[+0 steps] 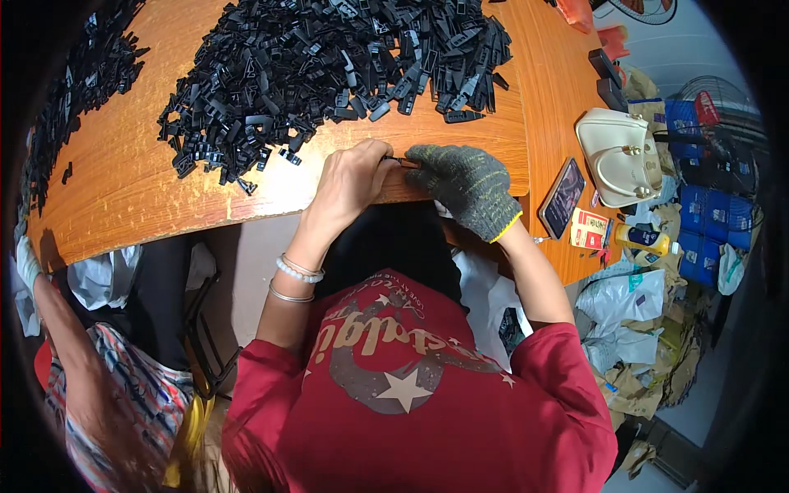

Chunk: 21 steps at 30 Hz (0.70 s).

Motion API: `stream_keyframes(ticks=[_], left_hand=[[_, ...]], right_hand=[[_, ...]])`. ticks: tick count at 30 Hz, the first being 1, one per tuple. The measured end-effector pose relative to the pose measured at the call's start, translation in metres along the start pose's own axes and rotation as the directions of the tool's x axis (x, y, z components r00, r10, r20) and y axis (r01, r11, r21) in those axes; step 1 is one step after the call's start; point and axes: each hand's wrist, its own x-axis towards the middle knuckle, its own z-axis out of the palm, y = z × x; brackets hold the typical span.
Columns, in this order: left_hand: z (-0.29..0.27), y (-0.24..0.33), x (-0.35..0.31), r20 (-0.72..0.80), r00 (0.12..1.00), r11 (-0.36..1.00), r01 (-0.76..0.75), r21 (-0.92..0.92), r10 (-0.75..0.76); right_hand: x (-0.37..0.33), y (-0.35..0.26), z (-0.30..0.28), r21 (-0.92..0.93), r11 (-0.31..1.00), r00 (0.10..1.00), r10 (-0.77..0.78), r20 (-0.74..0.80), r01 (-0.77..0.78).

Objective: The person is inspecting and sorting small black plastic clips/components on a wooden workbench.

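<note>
My bare left hand (352,182), with a bracelet and bangles at the wrist, is closed at the table's front edge. My right hand (465,186), in a dark grey knit glove with a yellow cuff, is closed just beside it. A small black plastic piece (400,161) spans the short gap between my fingertips, and both hands grip it. Most of the piece is hidden by the fingers. Just beyond my hands spreads a big heap of small black plastic clip-like parts (329,66), some long and slotted, others short.
The wooden table (205,193) holds another black heap (90,82) at far left, where a co-worker's gloved hand (28,259) shows. At right are a phone (564,197), a cream handbag (618,156), a red-and-white packet (589,228) and a yellow-labelled bottle (645,239). Plastic bags (625,304) lie beyond.
</note>
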Motion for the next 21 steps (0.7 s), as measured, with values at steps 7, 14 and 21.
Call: stream_keyframes(ticks=[7,14,21], left_hand=[[0.002,0.0,-0.003,0.039,0.999,0.997,0.027,-0.067,-0.025],[0.003,0.004,-0.004,0.015,0.996,0.996,0.087,0.002,-0.087],[0.004,0.002,-0.007,0.006,0.999,0.994,0.051,0.099,-0.052]], right_hand=[[0.02,-0.013,-0.016,-0.162,0.985,0.988,-0.029,0.154,0.054],[0.022,-0.004,0.015,-0.338,0.825,0.859,-0.505,-0.082,0.453],[0.024,-0.019,0.014,-0.282,0.906,0.941,-0.337,-0.024,0.317]])
